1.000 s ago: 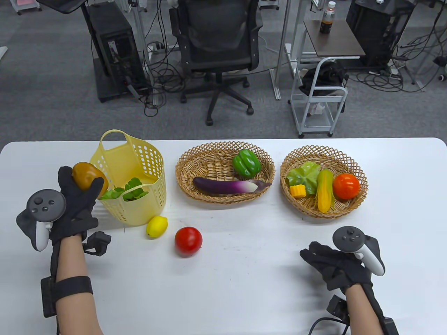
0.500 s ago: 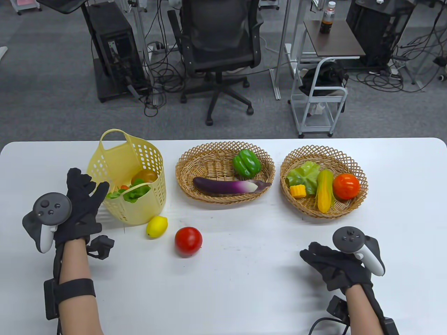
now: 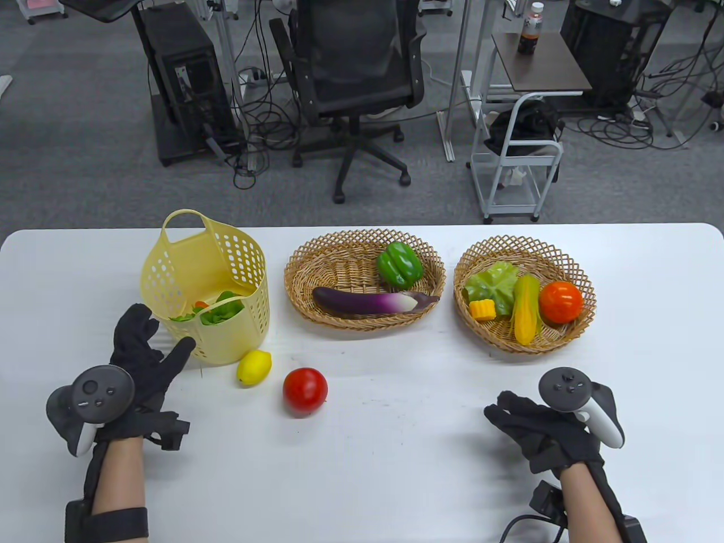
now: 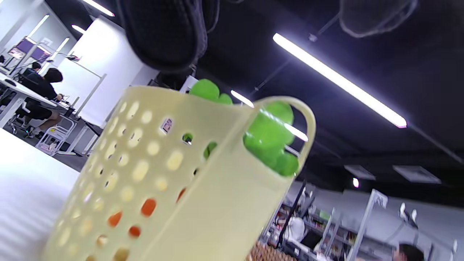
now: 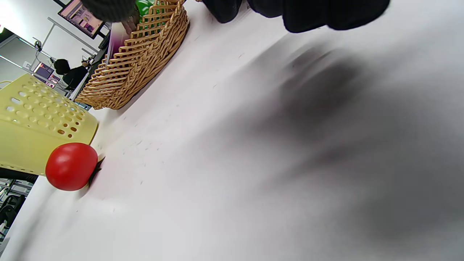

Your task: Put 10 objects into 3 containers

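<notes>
The left hand (image 3: 141,367) is seen low at the left of the bench (image 3: 396,464), just in front of the yellow basket (image 3: 226,317). Its grip is released: the fingers (image 3: 134,328) are spread and pointed toward the basket, the thumb reaching near the basket's base, and nothing is held. In the left wrist view a gloved fingertip (image 4: 163,36) hangs above the basket (image 4: 188,203), apart from it; green leaves (image 4: 268,137) show over the rim and orange shows through the holes.

The right hand (image 3: 543,435) is laid palm down on the bench at the lower right, fingers loosely curled and pointed left, holding nothing. In the right wrist view its fingers (image 5: 326,14) are seen at the top edge over bare bench.

A lemon (image 3: 254,367) lies on the bench just beside the basket's front, and a red tomato (image 3: 305,391) lies near it, to its right; both lie between the two hands, nearer the left. The middle wicker basket (image 3: 317,260) holds a green pepper (image 3: 399,264) and an eggplant (image 3: 373,301). The right wicker basket (image 3: 571,334) holds lettuce (image 3: 492,281), a corn piece (image 3: 482,309), a yellow corn cob (image 3: 526,308) and an orange tomato (image 3: 560,302).

Open bench is left across the front, between the tomato and the right hand, and along the right edge.
</notes>
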A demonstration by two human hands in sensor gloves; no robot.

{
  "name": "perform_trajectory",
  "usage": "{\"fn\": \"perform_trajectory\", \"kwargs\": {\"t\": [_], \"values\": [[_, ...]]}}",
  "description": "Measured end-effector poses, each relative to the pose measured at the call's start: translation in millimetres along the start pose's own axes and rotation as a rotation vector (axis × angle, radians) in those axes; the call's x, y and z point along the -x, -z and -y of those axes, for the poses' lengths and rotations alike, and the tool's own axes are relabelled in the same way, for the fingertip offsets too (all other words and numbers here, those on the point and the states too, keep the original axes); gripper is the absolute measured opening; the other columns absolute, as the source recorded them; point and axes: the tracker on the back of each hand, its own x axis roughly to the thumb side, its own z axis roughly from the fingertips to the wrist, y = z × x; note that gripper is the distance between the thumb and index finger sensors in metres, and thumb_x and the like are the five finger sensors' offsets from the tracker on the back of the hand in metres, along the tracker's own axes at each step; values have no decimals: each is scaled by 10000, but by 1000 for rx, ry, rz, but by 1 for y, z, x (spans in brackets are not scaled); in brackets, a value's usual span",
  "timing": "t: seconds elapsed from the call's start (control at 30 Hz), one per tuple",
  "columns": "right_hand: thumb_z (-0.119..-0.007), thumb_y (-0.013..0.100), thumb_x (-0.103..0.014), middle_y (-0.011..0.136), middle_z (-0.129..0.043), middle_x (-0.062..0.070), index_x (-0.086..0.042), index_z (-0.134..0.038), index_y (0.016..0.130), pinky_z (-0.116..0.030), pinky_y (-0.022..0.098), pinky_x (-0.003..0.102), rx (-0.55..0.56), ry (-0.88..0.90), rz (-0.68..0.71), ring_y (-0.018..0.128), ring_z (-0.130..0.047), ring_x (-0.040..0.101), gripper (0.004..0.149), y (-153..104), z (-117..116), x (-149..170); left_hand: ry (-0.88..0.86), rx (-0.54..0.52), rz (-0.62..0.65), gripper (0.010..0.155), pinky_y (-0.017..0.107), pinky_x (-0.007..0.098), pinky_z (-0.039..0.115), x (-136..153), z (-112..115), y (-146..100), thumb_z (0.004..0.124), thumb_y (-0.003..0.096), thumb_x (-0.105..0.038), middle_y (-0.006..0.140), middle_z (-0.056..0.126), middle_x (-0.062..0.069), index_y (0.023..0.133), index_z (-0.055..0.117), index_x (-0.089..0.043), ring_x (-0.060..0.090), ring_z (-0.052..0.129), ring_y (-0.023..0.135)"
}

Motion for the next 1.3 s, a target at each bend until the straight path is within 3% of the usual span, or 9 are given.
{"fn": "perform_trajectory", "kwargs": {"t": [0.07,0.13,0.2,0.33,0.5,0.57,0.7,1.0,1.3], "values": [[-555,607,-574,1170,-310,351,-13,-354,1153,-545,660,667,2,2,8,975,-478,602,808,-1,0,-1,12,32,25,891,553,348,834,-5,6,-9,679,552,-680,1173,448,171,1146,281,-149,333,754,1006],[-555,606,-574,1170,-311,351,-13,-355,1153,-546,659,667,1,2,11,975,-480,601,808,-1,0,-1,-11,78,34,772,537,358,841,-8,14,-15,694,556,-663,1166,467,182,1142,396,-260,349,762,995],[-556,606,-574,1169,-313,353,-14,-356,1153,-545,658,668,0,1,11,975,-482,599,808,-1,0,-1,-24,210,17,713,534,372,842,-8,26,-17,702,560,-655,1170,467,196,1133,452,-312,371,758,995],[-557,606,-574,1169,-318,353,-15,-360,1154,-546,658,668,5,12,23,973,-483,604,807,-2,2,-2,-40,392,-23,694,505,370,861,-10,53,-15,711,558,-651,1158,518,195,1129,504,-314,379,793,970],[-558,605,-574,1168,-317,357,-14,-362,1153,-547,657,668,5,10,23,972,-484,604,807,-3,2,-2,1,512,-70,715,479,355,872,-15,88,-6,703,559,-662,1164,516,206,1149,483,-321,387,802,963],[-556,606,-574,1168,-321,355,-15,-363,1153,-549,657,669,4,11,26,968,-484,612,806,-3,2,-2,26,586,-129,743,515,385,849,-21,102,-2,682,562,-676,1192,435,239,1172,433,-332,433,702,1027],[-553,607,-574,1167,-324,359,-17,-362,1154,-547,657,670,5,16,30,969,-481,615,804,-4,2,-3,114,631,-180,757,549,393,833,-26,118,9,657,565,-700,1224,350,233,1184,379,-365,468,610,1080],[-550,608,-575,1160,-324,383,-16,-366,1156,-555,649,675,3,13,23,955,-476,647,804,-4,2,-3,199,738,-267,754,523,377,844,-27,145,24,626,578,-714,1220,394,231,1193,330,-395,475,666,1051],[-550,608,-574,1164,-325,374,-15,-363,1156,-554,652,672,-2,5,16,960,-479,636,804,-5,1,-4,275,736,-258,730,493,353,861,-23,153,20,679,584,-649,1191,452,245,1172,323,-401,433,756,998]]}}
